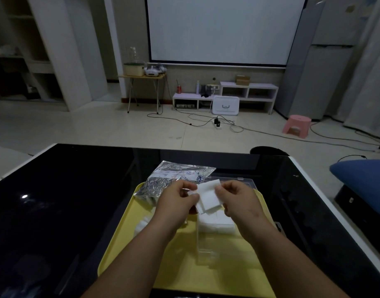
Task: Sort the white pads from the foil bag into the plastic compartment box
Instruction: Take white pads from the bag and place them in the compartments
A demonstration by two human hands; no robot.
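**Listener:** What is at the far left?

**Me:** The bench (55,211), black and glossy, with a pale edge. A yellow tray (184,276) sits on it, straight in front of me.

**Listener:** What lies on the tray?

**Me:** At its far left corner is the foil bag (163,181), silvery with printing. Its far end reaches past the tray's rim onto the bench. Nearer to me, loose pads (141,224) lie in a small white heap on the tray, partly hidden behind my left forearm.

**Listener:** And your hands?

**Me:** My left hand (176,198) is raised over the middle of the tray. Its thumb and curled fingers pinch the left edge of a stack of white pads (208,196). The stack is square, slightly fanned, and held in the air between both hands. My right hand (236,201) pinches the stack's right edge, with the fingers curled in toward the palm.

**Listener:** Where is the box?

**Me:** The plastic box (207,250) is clear and lies on the right half of the tray, under my hands and right forearm. One compartment, just below the held stack, has stored pads (217,222) packed side by side.

**Listener:** Anything further right?

**Me:** A blue cushion (363,179) lies past the bench's right edge. On the floor beyond the bench stands a pink stool (296,125), and a white screen (223,29) hangs on the back wall.
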